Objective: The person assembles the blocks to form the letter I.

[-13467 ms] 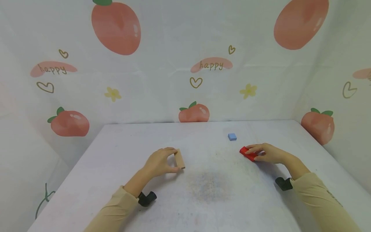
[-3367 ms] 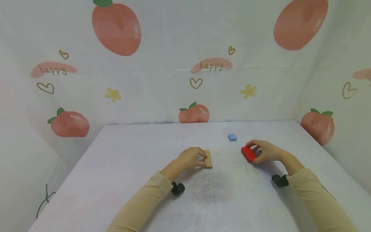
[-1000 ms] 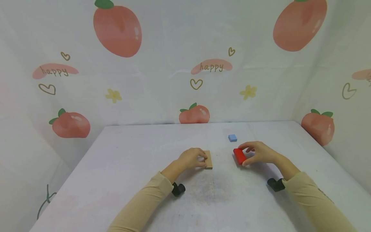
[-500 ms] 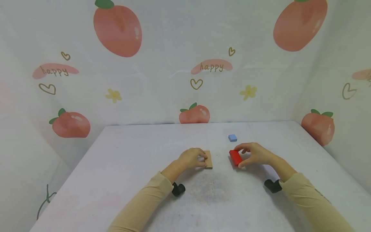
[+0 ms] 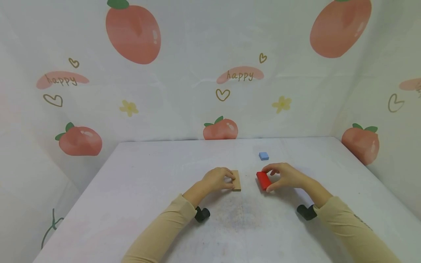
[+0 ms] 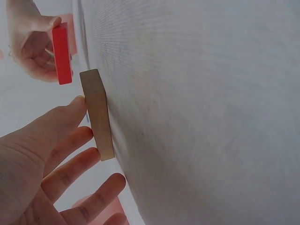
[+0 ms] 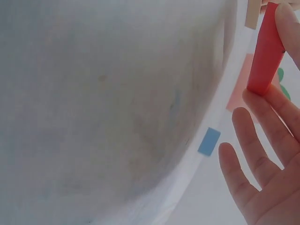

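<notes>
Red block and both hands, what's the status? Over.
Right hand pinching red block. Left hand touching wooden block. Nothing visible between those two blocks; blue block farther back.

A gap lies between the wooden block (image 5: 236, 182) and red block (image 5: 263, 180), blue block (image 5: 264, 156) beyond.

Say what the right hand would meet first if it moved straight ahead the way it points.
Probably the wooden block, held by the left hand. The red block in the right hand leads, so it would touch first. Its height is unclear; it might pass above.
</notes>
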`<state>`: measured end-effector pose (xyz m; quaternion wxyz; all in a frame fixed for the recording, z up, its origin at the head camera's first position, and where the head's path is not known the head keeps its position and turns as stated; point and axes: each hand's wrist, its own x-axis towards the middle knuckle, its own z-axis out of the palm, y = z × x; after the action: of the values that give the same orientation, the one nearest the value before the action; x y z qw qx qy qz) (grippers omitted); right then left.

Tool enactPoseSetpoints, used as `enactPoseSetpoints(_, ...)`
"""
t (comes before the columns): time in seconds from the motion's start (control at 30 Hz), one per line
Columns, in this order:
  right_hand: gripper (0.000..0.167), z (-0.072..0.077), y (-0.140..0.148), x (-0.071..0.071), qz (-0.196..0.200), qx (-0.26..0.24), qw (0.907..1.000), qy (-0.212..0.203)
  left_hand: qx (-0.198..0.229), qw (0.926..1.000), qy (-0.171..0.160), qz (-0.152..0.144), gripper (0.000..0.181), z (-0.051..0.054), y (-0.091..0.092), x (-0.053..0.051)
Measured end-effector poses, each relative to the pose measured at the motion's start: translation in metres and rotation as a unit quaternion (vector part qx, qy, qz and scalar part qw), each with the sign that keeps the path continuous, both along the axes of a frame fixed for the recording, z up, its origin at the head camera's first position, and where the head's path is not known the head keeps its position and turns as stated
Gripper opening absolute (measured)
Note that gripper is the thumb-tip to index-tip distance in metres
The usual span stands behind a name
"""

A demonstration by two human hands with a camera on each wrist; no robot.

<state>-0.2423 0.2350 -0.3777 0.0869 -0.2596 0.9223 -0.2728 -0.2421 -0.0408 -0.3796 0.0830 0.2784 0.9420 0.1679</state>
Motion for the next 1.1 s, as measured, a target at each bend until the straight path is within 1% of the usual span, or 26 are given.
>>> enactPoseSetpoints(0.2, 0.057, 0.001, -0.005, 0.003, 0.005, -0.003, 1.0000, 0.002, -0.004, 1.0000, 0.000, 0.002, 0.033, 0.000, 0.000, 0.000)
enactPoseSetpoints(0.4, 0.057, -0.002, -0.010, 0.005, 0.010, 0.004, 0.9999, 0.004, -0.007, 1.0000, 0.002, -0.003, 0.034, -0.001, 0.000, -0.001)
enactPoseSetpoints(0.63, 0.057, -0.003, -0.015, 0.007, 0.026, 0.000, 0.9996, 0.013, -0.006, 1.0000, -0.001, -0.002, 0.033, -0.002, 0.001, -0.001)
enactPoseSetpoints(0.97, 0.056, -0.003, -0.020, 0.010, 0.029, 0.002, 0.9995, 0.016, -0.007, 1.0000, 0.004, -0.004, 0.033, 0.000, 0.000, 0.000)
enactPoseSetpoints(1.1, 0.057, -0.003, -0.023, 0.011, 0.033, 0.004, 0.9993, 0.020, -0.004, 1.0000, -0.001, -0.001, 0.033, 0.000, 0.000, 0.001)
